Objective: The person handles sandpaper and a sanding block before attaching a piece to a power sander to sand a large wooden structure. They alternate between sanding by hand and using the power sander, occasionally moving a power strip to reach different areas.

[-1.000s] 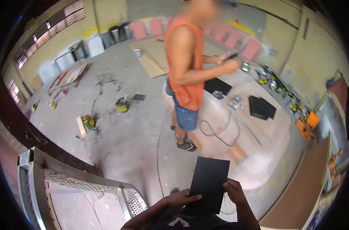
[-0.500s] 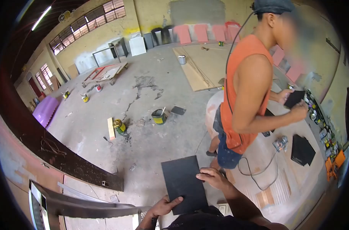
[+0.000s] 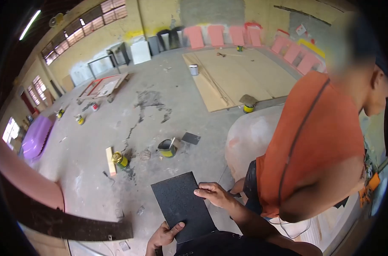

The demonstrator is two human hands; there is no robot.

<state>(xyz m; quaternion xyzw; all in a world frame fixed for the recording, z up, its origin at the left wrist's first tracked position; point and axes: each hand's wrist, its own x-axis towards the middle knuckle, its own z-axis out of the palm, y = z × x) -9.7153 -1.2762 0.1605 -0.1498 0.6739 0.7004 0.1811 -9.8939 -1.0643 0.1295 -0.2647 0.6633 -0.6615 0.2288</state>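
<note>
A flat black rectangular sheet (image 3: 183, 205), grainy like sandpaper, is held in front of my body, slightly tilted. My left hand (image 3: 165, 234) grips its lower left edge, thumb on top and fingers underneath. At the upper right edge, my right hand (image 3: 213, 194) is closed on the sheet, with its fingertips partly out of sight. The lower edge of the sheet meets my dark shirt (image 3: 228, 243).
A person in an orange sleeveless top (image 3: 309, 145) stands close on my right, covering much of the worktable. Paint cans (image 3: 167, 147) and a dark sheet (image 3: 191, 138) lie on the concrete floor. A dark curved beam (image 3: 83, 219) crosses the lower left.
My view has turned right, and the co-worker now looms nearer, back towards me, hiding the black sheets on the table. Both my hands keep hold of the sheet, now more tilted.
</note>
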